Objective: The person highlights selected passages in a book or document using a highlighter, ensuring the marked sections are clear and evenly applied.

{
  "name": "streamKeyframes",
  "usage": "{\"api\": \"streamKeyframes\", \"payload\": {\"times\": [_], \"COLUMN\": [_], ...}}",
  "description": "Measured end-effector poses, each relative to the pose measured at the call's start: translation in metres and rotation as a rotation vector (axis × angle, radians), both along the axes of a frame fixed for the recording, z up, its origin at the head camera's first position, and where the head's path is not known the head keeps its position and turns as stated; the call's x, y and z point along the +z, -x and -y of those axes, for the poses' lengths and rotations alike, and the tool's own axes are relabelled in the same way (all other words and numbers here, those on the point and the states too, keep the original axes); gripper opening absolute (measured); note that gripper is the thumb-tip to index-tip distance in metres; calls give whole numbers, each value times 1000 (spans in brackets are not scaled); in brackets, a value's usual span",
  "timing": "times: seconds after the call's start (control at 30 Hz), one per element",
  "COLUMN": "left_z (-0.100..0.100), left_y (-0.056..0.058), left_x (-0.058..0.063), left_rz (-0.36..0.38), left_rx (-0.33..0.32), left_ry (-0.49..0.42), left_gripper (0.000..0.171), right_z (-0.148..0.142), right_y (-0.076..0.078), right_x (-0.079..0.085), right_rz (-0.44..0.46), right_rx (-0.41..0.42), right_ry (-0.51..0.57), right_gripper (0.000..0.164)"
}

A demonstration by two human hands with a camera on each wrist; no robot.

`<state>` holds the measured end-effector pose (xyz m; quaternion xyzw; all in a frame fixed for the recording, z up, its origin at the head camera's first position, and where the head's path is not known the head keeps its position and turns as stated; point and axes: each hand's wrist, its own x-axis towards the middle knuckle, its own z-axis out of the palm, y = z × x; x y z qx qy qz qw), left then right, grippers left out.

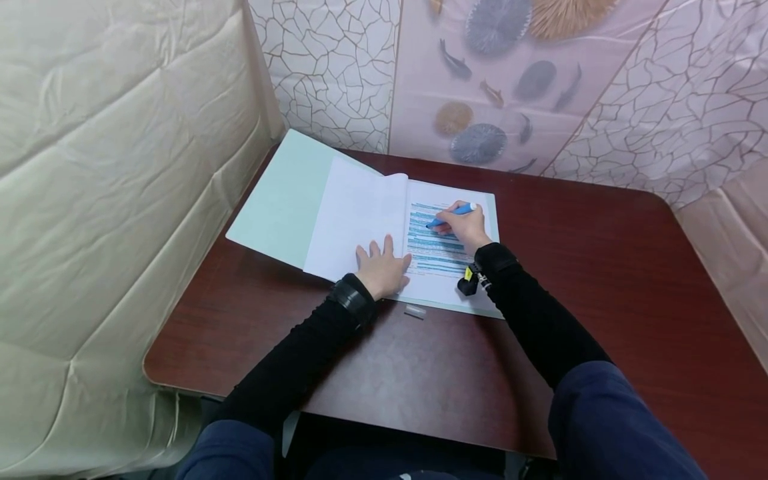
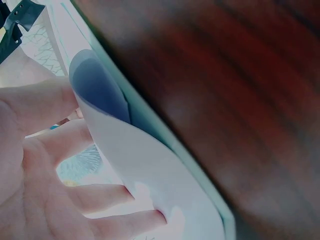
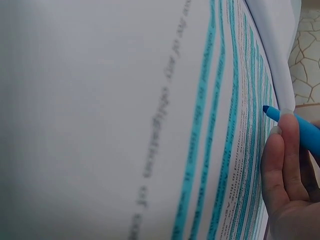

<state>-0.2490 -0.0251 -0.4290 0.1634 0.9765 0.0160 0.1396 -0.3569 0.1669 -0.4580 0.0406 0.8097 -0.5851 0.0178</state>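
A pale green folder (image 1: 276,200) lies spread on the table with white pages inside. Its right-hand page (image 1: 441,267) carries printed text, many lines of it marked in blue. My right hand (image 1: 468,227) pinches a blue highlighter (image 1: 462,209), its tip at the marked lines near the page's left side. In the right wrist view the highlighter (image 3: 305,132) shows its dark blue tip close to the paper. My left hand (image 1: 382,272) rests with spread fingers on the blank left-hand page (image 1: 354,213), beside the fold. The left wrist view shows that page (image 2: 135,145) curling up at its edge.
A small clear cap-like piece (image 1: 415,311) lies on the dark red-brown table (image 1: 600,280) just below the folder. Patterned cloth (image 1: 336,67) hangs behind the table, and a quilted cream cover (image 1: 120,200) stands along the left side.
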Motion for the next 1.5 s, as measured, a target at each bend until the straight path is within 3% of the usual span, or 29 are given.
{"api": "streamKeyframes", "payload": {"times": [0.57, 1.5], "left_z": [0, -1], "left_y": [2, 2], "left_x": [3, -2], "left_rz": [0, 10], "left_rx": [7, 12], "left_ry": [-8, -3], "left_gripper": [55, 54], "right_z": [-2, -7], "right_y": [0, -3], "right_x": [9, 2], "right_rz": [-16, -14], "right_rx": [8, 21], "right_ry": [17, 29], "right_gripper": [17, 18]}}
